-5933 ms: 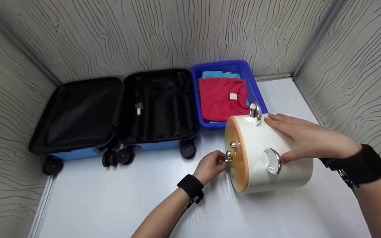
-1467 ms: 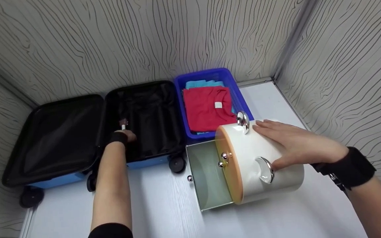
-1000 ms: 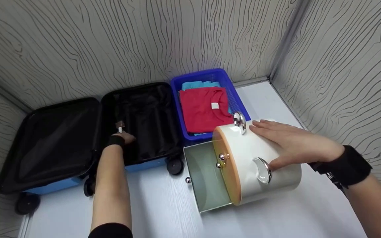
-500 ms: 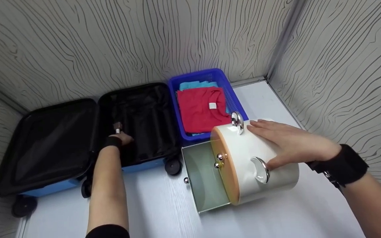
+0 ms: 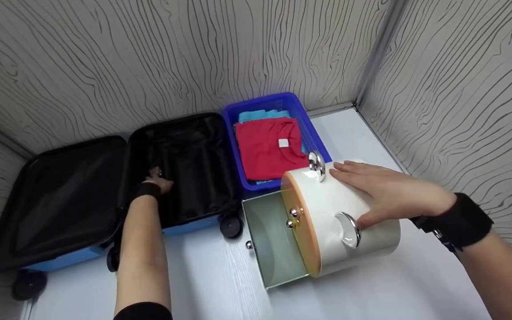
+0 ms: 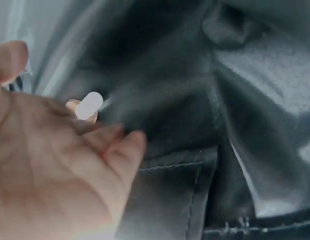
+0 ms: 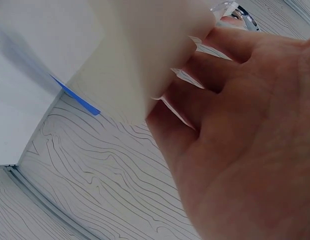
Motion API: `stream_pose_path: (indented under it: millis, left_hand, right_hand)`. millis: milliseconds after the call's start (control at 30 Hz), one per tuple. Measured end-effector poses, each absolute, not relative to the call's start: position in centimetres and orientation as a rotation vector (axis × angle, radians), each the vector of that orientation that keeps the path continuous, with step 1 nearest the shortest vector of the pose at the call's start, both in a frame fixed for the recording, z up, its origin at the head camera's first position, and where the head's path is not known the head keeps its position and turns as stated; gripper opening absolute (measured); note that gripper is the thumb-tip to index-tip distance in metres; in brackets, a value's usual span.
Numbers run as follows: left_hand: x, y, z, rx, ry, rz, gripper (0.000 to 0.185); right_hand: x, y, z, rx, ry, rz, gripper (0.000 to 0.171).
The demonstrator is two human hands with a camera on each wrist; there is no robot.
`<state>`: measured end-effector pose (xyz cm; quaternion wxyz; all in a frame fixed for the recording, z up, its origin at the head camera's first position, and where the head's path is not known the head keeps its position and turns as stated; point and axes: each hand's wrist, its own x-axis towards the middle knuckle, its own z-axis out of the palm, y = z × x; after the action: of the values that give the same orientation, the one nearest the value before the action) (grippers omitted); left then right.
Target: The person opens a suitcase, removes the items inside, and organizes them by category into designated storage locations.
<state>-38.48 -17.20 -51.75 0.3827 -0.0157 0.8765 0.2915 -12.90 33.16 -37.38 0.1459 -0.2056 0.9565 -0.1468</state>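
My left hand [image 5: 158, 183] reaches into the right half of the open black-lined suitcase [image 5: 198, 178]. In the left wrist view its thumb stands apart from the loosely bent fingers [image 6: 126, 150]. Beside them lies a small bottle [image 6: 90, 106] with a white cap and a copper-brown body, partly hidden. My right hand [image 5: 394, 191] lies with fingers spread on the white, rounded storage box [image 5: 327, 200], thumb near a chrome handle [image 5: 351, 229]. This box has an orange see-through front with chrome knobs [image 5: 293, 212]. Its lower drawer [image 5: 278, 249] is pulled out and looks empty.
Behind the box, a blue basket [image 5: 307, 124] holds a folded red shirt [image 5: 265, 151] over turquoise cloth [image 5: 262, 115]. The suitcase's other half [image 5: 69, 195] lies at the left. Black wheels [image 5: 230, 226] stick out in front. Wood-patterned walls enclose the white surface [image 5: 202, 275].
The lower drawer came out and my left hand moved from the knobs into the suitcase. Lately it has closed in on the bottle, covering its cap in the head view. My right hand stays on the box.
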Motion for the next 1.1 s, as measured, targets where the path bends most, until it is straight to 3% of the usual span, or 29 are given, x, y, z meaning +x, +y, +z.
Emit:
stream_pose_path:
  millis: [67, 200, 767, 1100]
  left_hand:
    - [-38.7, -17.2, -52.1, 0.090, 2.429, 0.510, 0.075]
    - [-39.2, -17.3, -52.6, 0.140, 2.491, 0.488, 0.078]
    - [-39.1, -17.9, -51.6, 0.158, 2.303, 0.529, 0.077]
    - [-38.6, -18.1, -49.3, 0.211, 2.287, 0.486, 0.037]
  right_hand:
    - [-12.8, 33.2, -37.4, -0.597, 2.757, -0.420, 0.109]
    - [-12.9, 33.3, -37.5, -0.600, 2.762, -0.419, 0.110]
    - [-13.1, 33.2, -37.9, -0.596, 2.760, -0.441, 0.110]
    - [-13.0, 33.2, -37.8, -0.600, 2.772, -0.439, 0.110]
